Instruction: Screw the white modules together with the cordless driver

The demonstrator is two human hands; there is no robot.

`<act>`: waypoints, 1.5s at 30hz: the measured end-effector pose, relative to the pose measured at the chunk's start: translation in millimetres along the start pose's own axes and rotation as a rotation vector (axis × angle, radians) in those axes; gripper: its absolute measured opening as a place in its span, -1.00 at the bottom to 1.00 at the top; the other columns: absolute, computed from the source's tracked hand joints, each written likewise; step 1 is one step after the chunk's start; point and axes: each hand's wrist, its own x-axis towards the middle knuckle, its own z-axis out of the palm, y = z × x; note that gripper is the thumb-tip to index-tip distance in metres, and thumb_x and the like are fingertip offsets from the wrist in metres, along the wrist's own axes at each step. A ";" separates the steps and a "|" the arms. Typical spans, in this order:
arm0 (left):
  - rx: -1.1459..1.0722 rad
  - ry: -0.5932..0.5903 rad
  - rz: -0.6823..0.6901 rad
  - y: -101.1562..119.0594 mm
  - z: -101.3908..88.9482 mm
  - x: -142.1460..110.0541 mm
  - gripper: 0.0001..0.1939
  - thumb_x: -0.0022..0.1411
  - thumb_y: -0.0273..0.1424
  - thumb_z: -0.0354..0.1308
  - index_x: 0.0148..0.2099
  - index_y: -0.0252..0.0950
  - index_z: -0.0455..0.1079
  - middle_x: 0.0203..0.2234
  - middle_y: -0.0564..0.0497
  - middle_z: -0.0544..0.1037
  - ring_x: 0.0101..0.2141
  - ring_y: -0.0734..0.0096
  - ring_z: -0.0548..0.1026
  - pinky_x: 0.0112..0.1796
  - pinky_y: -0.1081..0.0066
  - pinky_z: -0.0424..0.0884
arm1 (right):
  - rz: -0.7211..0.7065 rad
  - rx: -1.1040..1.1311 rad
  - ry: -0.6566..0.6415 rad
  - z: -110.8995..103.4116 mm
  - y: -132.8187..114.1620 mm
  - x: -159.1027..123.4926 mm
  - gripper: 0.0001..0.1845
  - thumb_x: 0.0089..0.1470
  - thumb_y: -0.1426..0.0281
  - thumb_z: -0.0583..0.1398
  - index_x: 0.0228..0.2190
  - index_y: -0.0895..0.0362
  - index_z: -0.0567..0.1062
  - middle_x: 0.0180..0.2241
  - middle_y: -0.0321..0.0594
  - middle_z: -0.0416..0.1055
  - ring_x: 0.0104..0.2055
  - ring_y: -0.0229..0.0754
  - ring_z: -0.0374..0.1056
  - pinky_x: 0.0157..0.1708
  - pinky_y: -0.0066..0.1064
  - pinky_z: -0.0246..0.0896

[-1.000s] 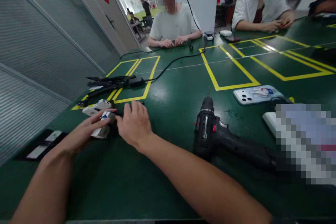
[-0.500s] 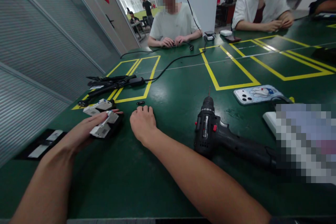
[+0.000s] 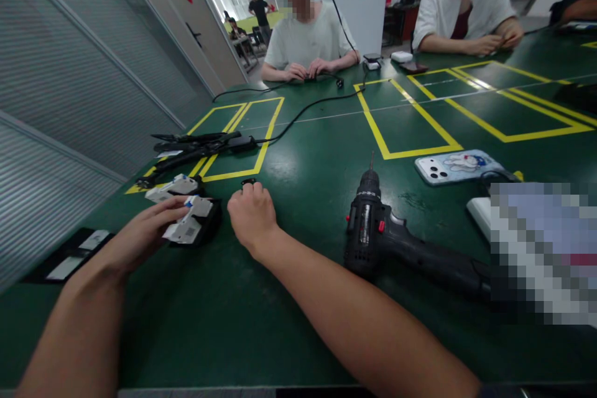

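Note:
My left hand [image 3: 140,230] curls round the left side of a white, stepped block that looks like a circuit breaker [image 3: 189,228], with a blue part on top and a black side. A second white block of the same kind [image 3: 176,186] lies just behind it. My right hand [image 3: 253,216] rests closed on the table to the right of the near breaker, its knuckles facing up. Whatever its fingers may hold is hidden from view. Just beyond its knuckles lies a small black piece [image 3: 249,181], partly covered.
A black cordless drill [image 3: 366,230] lies right of my forearm, bit pointing away. A phone [image 3: 457,166] lies beyond it. Black cables [image 3: 200,152] are bundled at the left back, near a black panel [image 3: 69,258]. Yellow tape [image 3: 422,153] marks the green table. Two people sit opposite.
My left fingers have drawn back slightly from behind the near breaker, which sits a little farther right. My right hand has shifted slightly forward and left, covering part of the small black piece.

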 end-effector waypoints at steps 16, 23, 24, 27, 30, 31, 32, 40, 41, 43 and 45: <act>0.279 -0.003 0.305 -4.4 -16.4 0.7 -0.64 -0.14 -0.33 0.25 -0.20 -0.25 0.41 -0.13 -0.01 0.50 -0.04 0.16 0.41 0.11 0.28 0.20 | -0.371 0.130 0.111 -7.3 -36.0 -23.3 -0.63 0.46 0.45 -0.17 0.05 0.23 0.35 0.02 -0.21 0.13 0.02 -0.15 0.05 0.00 -0.32 0.08; 0.157 -0.066 0.214 -5.9 -17.1 1.0 -0.59 -0.02 -0.16 0.29 -0.13 -0.24 0.46 -0.16 -0.04 0.54 -0.16 0.25 0.48 -0.14 0.46 0.40 | -0.396 0.102 0.015 -4.9 -32.3 -23.2 -0.68 0.44 0.48 -0.11 0.05 0.24 0.36 -0.02 -0.18 0.14 0.00 -0.13 0.07 0.08 -0.38 0.04; 0.099 -0.086 0.196 -6.5 -17.0 1.3 -0.58 0.00 -0.16 0.28 -0.11 -0.24 0.46 -0.14 -0.04 0.54 -0.17 0.27 0.48 -0.17 0.49 0.42 | -0.401 0.100 0.012 -4.1 -32.7 -23.0 -0.69 0.43 0.48 -0.09 0.04 0.25 0.36 -0.03 -0.16 0.15 -0.01 -0.12 0.07 0.07 -0.38 0.05; -0.047 -0.160 0.156 -6.8 -15.3 0.0 -0.62 0.07 -0.19 0.25 -0.08 -0.25 0.47 -0.13 -0.04 0.55 -0.18 0.32 0.49 -0.21 0.56 0.42 | -0.396 0.109 0.002 -2.5 -34.0 -22.6 -0.72 0.41 0.49 -0.05 0.05 0.25 0.34 -0.01 -0.16 0.13 -0.02 -0.14 0.08 0.04 -0.41 0.07; -0.134 -0.203 0.149 -5.4 -13.3 -3.5 -0.66 0.11 -0.18 0.21 -0.12 -0.26 0.50 -0.13 -0.04 0.56 -0.14 0.30 0.48 -0.17 0.56 0.43 | -0.386 0.143 -0.028 -2.1 -34.0 -22.3 -0.72 0.42 0.48 -0.06 0.04 0.23 0.36 0.00 -0.18 0.13 -0.02 -0.17 0.09 0.06 -0.44 0.04; -0.149 -0.203 0.156 -5.1 -12.9 -4.6 -0.66 0.10 -0.18 0.22 -0.12 -0.26 0.51 -0.11 -0.05 0.55 -0.11 0.28 0.48 -0.15 0.55 0.43 | -0.380 0.156 -0.035 -1.8 -33.8 -22.3 -0.71 0.43 0.48 -0.06 0.04 0.22 0.36 -0.01 -0.19 0.13 -0.02 -0.17 0.09 0.08 -0.44 0.03; -0.150 -0.198 0.163 -5.1 -12.9 -5.6 -0.65 0.09 -0.18 0.24 -0.12 -0.25 0.51 -0.10 -0.05 0.55 -0.09 0.26 0.47 -0.13 0.53 0.44 | -0.377 0.166 -0.034 -1.3 -33.6 -22.3 -0.71 0.43 0.48 -0.07 0.05 0.22 0.36 -0.01 -0.19 0.13 -0.01 -0.17 0.09 0.09 -0.44 0.02; -0.066 -0.149 0.125 -11.6 -19.0 -7.3 -0.55 -0.03 -0.18 0.32 -0.05 -0.14 0.48 0.03 0.03 0.48 0.00 0.22 0.44 -0.15 0.58 0.47 | -0.344 0.182 0.014 1.7 -33.6 -23.6 -0.69 0.44 0.47 -0.09 0.06 0.23 0.34 0.03 -0.18 0.08 0.02 -0.21 0.08 0.06 -0.49 0.06; -0.080 -0.154 0.115 -12.5 -19.6 -7.3 -0.55 -0.03 -0.18 0.32 -0.05 -0.13 0.49 0.04 0.04 0.48 0.01 0.23 0.44 -0.14 0.61 0.46 | -0.329 0.188 0.019 0.8 -33.2 -23.6 -0.72 0.43 0.46 -0.06 0.06 0.22 0.34 0.03 -0.19 0.08 0.03 -0.22 0.08 0.06 -0.50 0.07; -0.119 -0.170 0.096 -13.5 -20.1 -7.3 -0.56 -0.03 -0.19 0.32 -0.05 -0.13 0.49 0.04 0.05 0.47 0.01 0.27 0.44 -0.13 0.65 0.44 | -0.293 0.203 0.013 -1.3 -32.2 -23.4 -0.75 0.41 0.48 0.00 0.05 0.20 0.34 0.01 -0.22 0.10 0.02 -0.23 0.08 0.04 -0.50 0.09; -0.133 -0.175 0.076 -13.0 -19.4 -7.5 -0.54 -0.05 -0.20 0.34 -0.05 -0.11 0.49 0.04 0.06 0.48 0.00 0.29 0.45 -0.14 0.68 0.44 | -0.265 0.212 0.003 -3.0 -31.3 -23.1 -0.76 0.39 0.48 0.03 0.05 0.20 0.33 -0.02 -0.23 0.13 0.00 -0.23 0.09 0.01 -0.51 0.12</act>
